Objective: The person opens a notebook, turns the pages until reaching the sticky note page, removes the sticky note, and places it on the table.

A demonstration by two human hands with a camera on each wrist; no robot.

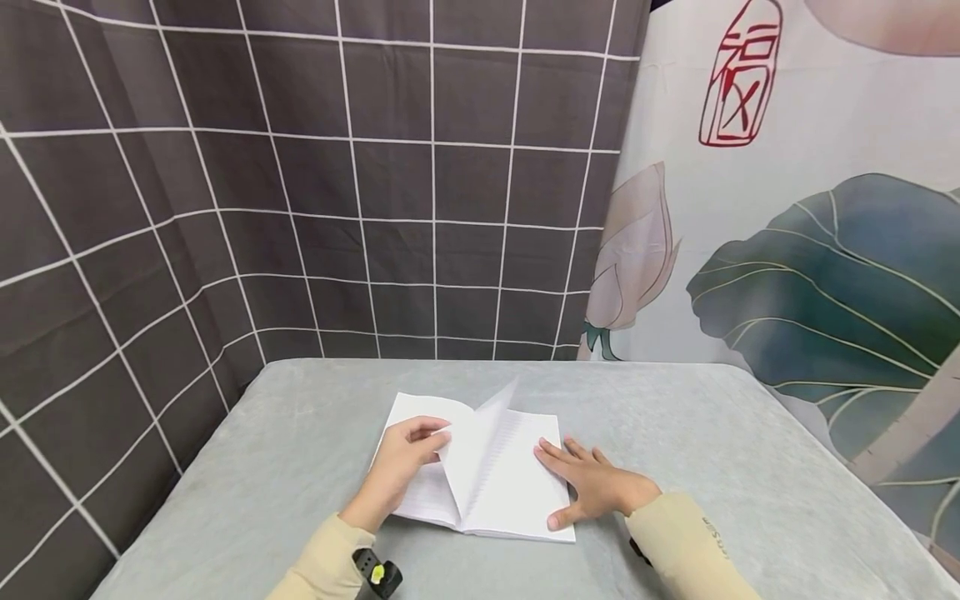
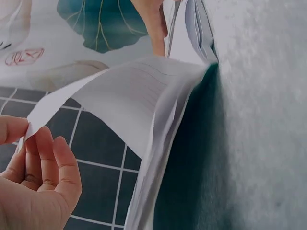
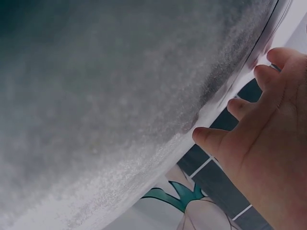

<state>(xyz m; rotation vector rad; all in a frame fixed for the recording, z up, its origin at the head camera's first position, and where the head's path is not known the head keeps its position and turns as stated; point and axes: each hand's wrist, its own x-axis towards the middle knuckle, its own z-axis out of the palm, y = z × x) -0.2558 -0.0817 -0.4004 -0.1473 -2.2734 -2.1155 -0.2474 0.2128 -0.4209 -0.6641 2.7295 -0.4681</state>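
An open notebook (image 1: 525,492) with white, faintly lined pages lies on the table. One lifted page (image 1: 474,454) stands up from the spine, its top corner pointing up and right. My left hand (image 1: 408,454) pinches the edge of that page between thumb and fingers over the left half; in the left wrist view the page (image 2: 129,91) curves from the fingertips to the binding. My right hand (image 1: 592,483) rests with spread fingers on the right page's outer edge. In the right wrist view the right hand's fingers (image 3: 211,138) reach along the table's surface.
A grey cloth covers the table (image 1: 322,400). Behind it hangs a dark curtain (image 1: 390,183) with a white grid, and to the right a pale curtain (image 1: 675,275) printed with leaves and a red seal. A black wrist strap (image 1: 377,573) sits on the left sleeve.
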